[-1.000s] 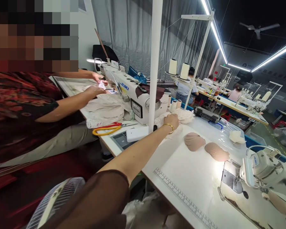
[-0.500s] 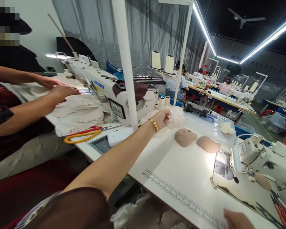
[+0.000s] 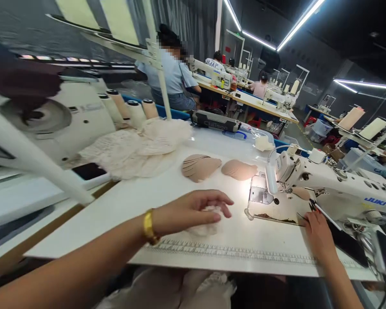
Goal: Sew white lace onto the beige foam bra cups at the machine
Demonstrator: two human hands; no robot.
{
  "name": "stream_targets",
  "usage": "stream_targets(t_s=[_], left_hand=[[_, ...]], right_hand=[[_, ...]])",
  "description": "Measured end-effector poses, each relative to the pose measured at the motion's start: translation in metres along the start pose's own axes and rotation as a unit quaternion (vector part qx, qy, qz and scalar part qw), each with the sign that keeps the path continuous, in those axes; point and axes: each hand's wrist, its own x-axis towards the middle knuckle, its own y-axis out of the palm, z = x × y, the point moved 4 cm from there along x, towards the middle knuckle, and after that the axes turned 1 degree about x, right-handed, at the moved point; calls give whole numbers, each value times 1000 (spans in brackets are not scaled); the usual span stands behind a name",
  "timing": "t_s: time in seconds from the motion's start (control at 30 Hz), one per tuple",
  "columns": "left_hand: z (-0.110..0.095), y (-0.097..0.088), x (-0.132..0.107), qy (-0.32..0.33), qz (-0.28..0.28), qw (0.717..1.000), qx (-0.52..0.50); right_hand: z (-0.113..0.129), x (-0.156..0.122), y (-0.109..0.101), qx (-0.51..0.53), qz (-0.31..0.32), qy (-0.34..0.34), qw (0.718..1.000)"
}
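Observation:
My left hand (image 3: 193,210), with a gold bracelet (image 3: 151,226) at its wrist, is over the table in front of the cups. Its fingers curl loosely round a small bunched piece of off-white lace fabric (image 3: 204,227), which shows between thumb and fingers and below them. My right hand (image 3: 318,234) is closed at the front right of the sewing machine (image 3: 334,180). A thin dark tip sticks out by its fingertips; what it belongs to is hidden. Two fanned stacks of beige moulded cups, a left stack (image 3: 201,168) and a right stack (image 3: 239,170), lie beyond my left hand.
A heap of off-white ruffled fabric (image 3: 144,148) lies at the left back, near thread cones (image 3: 137,112). A printed ruler (image 3: 231,252) runs along the table's front edge. A white post (image 3: 41,156) stands at left. Other people sit at machines further back.
My left hand has come away from the fabric heap towards the table's front with a piece of lace fabric. My right hand has reached the machine's side. The view has turned right.

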Motion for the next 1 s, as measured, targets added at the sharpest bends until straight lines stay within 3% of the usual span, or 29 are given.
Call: stream_targets(t_s=[0.07, 0.13, 0.3, 0.43, 0.57, 0.67, 0.7, 0.77, 0.83, 0.9, 1.0], left_hand=[[-1, 29, 12, -4, 32, 998, -48], [3, 44, 23, -7, 31, 997, -71], [11, 55, 34, -15, 19, 995, -100], [11, 64, 37, -13, 23, 996, -88], [6, 57, 31, -17, 44, 999, -25], [-9, 18, 13, -24, 33, 993, 112], [-16, -5, 4, -33, -31, 984, 174], [-31, -53, -17, -43, -230, 938, 257], [-39, -80, -34, -37, -341, 894, 288], [-35, -79, -36, -21, -346, 885, 311], [-15, -39, -13, 34, -204, 910, 359]], right_hand=[[24, 4, -4, 33, -8, -10, 999], [58, 8, -12, 79, -26, -19, 996], [151, 27, -28, 142, -11, -123, 982], [183, 45, -20, 66, -52, -171, 982], [187, 48, -4, 38, -23, -202, 978], [155, 36, -3, 29, 10, -165, 986], [136, 31, -5, 18, 12, -125, 992], [99, 22, -10, -11, 19, -72, 997], [76, 19, -17, -39, 4, -73, 997], [78, 24, -24, -18, -16, -81, 996], [125, 40, -19, 118, 9, -117, 986]])
